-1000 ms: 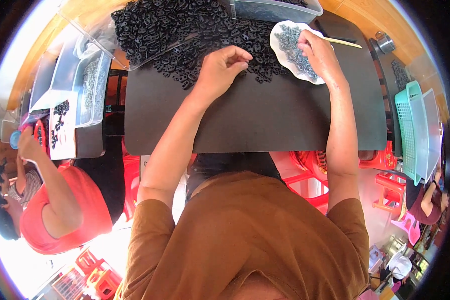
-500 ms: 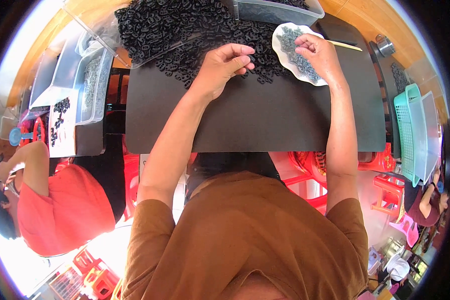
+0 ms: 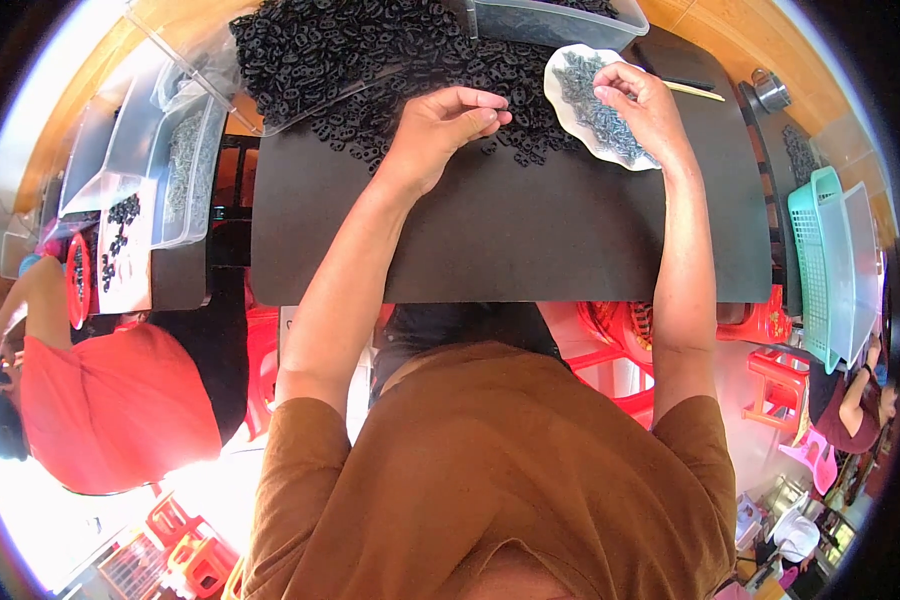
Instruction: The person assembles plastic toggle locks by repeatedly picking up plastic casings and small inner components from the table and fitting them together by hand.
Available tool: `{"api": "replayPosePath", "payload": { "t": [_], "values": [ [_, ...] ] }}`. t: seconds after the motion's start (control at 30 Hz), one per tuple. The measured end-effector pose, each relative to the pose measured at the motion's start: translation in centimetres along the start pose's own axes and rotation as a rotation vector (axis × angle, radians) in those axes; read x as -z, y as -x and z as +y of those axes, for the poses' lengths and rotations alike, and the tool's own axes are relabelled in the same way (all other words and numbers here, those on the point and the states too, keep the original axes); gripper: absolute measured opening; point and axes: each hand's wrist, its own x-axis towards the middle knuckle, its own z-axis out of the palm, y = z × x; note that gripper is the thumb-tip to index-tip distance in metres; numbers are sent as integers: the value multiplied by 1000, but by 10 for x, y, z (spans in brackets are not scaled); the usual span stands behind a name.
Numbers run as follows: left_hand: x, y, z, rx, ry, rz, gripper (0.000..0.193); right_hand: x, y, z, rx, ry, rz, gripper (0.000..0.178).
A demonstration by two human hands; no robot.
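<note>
My left hand (image 3: 432,135) is closed in a pinch in front of the heap of small black plastic pieces (image 3: 350,70). A dark bit of one such piece shows at its fingertips, mostly hidden by the fingers. Over a white scalloped plate (image 3: 562,112) is my right hand (image 3: 645,105), thumb and forefinger drawn together. What it holds, if anything, is too small to make out. Many thin grey pieces (image 3: 610,130), perhaps screws or pins, lie spread on the plate.
A clear plastic bin (image 3: 555,28) stands behind the heap. Right of the plate lies a pale stick (image 3: 695,92). Clear bins (image 3: 195,170) stand at the left, where a person in a red shirt (image 3: 120,400) sits. A green basket (image 3: 818,265) is at the right.
My right hand has shifted slightly right and down over the plate. My left fingers have turned a little, hiding more of the black piece. The person in red has leaned further left.
</note>
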Motion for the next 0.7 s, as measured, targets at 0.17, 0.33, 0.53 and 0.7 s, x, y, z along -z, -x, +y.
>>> {"api": "replayPosePath", "payload": {
  "t": [0.17,0.33,0.53,0.7],
  "values": [
    [2,0,-2,-32,-83,33,14,-1,-1,10,-109,-54,-75,3],
    [0,-1,-2,-125,-109,31,13,3,-3,6,-57,-60,-72,8],
    [-5,0,-5,-54,-79,-10,16,-18,-1,-6,-31,-454,-154,11],
    [-16,2,-7,-24,-211,11,19,-51,4,-34,25,-503,-266,8]
  ]
}}
